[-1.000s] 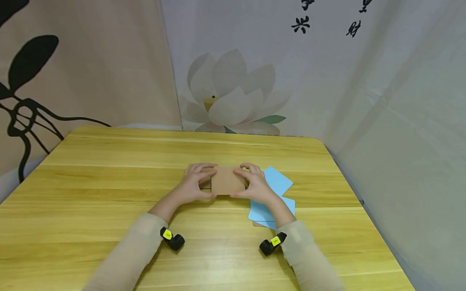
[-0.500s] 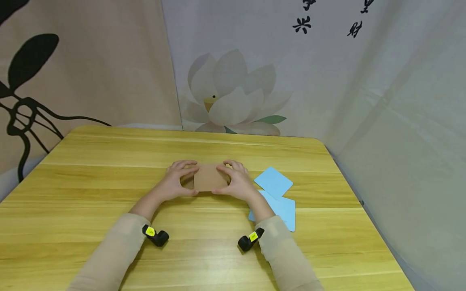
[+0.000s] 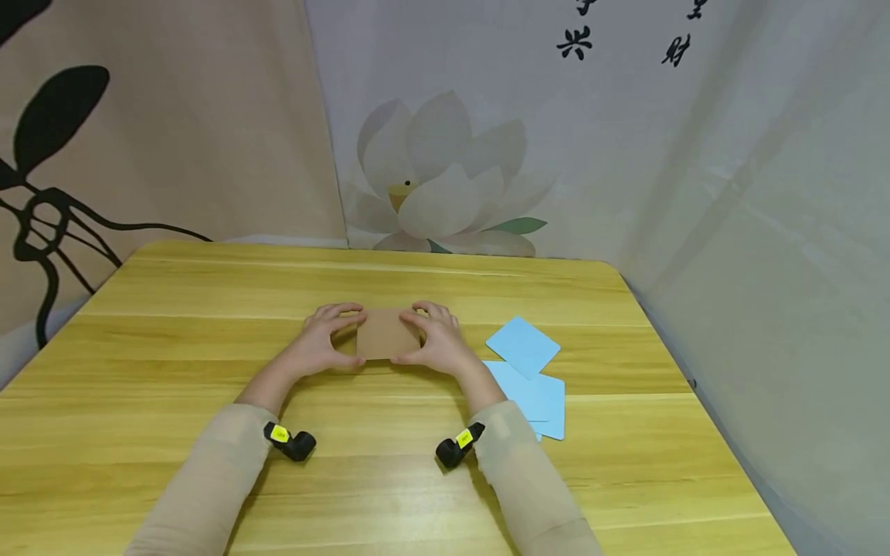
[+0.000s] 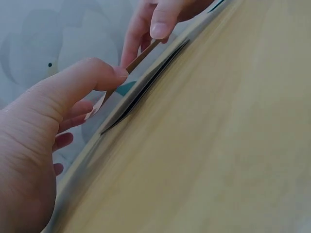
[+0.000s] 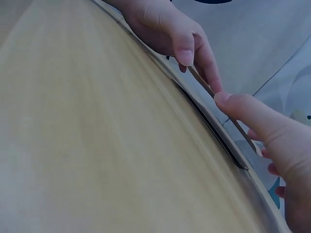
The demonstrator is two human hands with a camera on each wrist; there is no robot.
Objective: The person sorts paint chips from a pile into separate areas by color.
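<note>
A square brown card (image 3: pixel 388 334) is pinched at its left side by my left hand (image 3: pixel 321 344) and at its right side by my right hand (image 3: pixel 439 344). Both thumbs are at its near edge, with the fingers toward the far edge. Seen edge-on in the left wrist view, the held card (image 4: pixel 141 58) is slightly raised and bowed. Just below it, apart from it, a thin stack of cards (image 4: pixel 146 90) lies on the table. The right wrist view shows that same stack (image 5: pixel 214 125) under the held card (image 5: pixel 239 130). From the head view the stack is hidden.
Several light blue cards lie overlapping to the right of my right hand; the farthest blue card (image 3: pixel 524 346) is turned at an angle, and a nearer blue card (image 3: pixel 545 401) is partly behind my wrist. The wooden table (image 3: pixel 208 324) ends at a fabric backdrop (image 3: pixel 598 170).
Both hands have moved left and slightly away with the brown card between them, slowing in the last half second. More of the blue cards now shows on the right.
</note>
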